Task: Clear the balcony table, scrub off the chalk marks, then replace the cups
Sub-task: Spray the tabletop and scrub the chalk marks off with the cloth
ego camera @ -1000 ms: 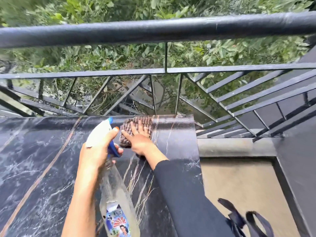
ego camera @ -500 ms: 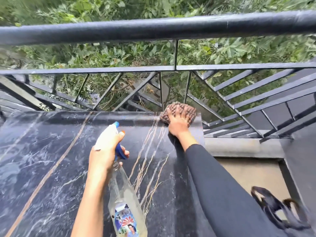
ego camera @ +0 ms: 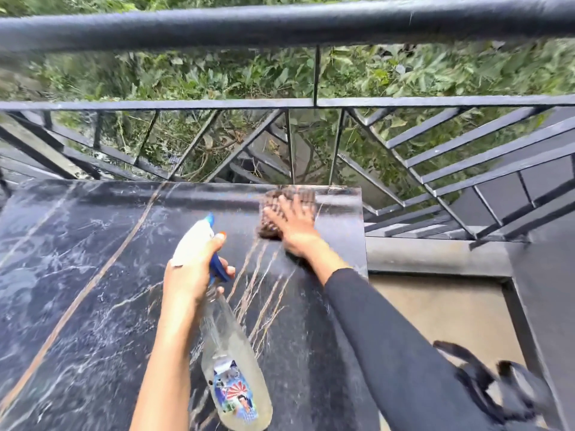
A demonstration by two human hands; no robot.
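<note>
At the far left we are looking down on a glossy black marble-patterned tabletop (ego camera: 77, 275), veined in white and crossed by a thin tan line, its surface filling the lower left of the view. Moving right, our left hand (ego camera: 189, 269) is gripping a clear plastic spray bottle (ego camera: 230, 353) by the neck. The fingers (ego camera: 228, 270) are curling round it by the blue trigger and the thumb is lying along the white head. The bottle is tilting over the table with its labelled base toward us. Just right of it, pale tan streaks are running across the dark top, and we cannot tell whether they are chalk or veining. Further right, near the table's far right corner, our right hand (ego camera: 295, 225) is pressing palm-down on a brown woven cloth (ego camera: 269, 227). Its fingers are spread and nearly straight, holding nothing, and they are blurred. A black sleeve (ego camera: 389, 337) is covering that forearm. Behind the table a black metal railing (ego camera: 280, 26) is spanning the view, with green foliage (ego camera: 217, 76) beyond. At the lower right a dark strapped bag (ego camera: 497, 390) is showing above the tan floor (ego camera: 435, 309).
</note>
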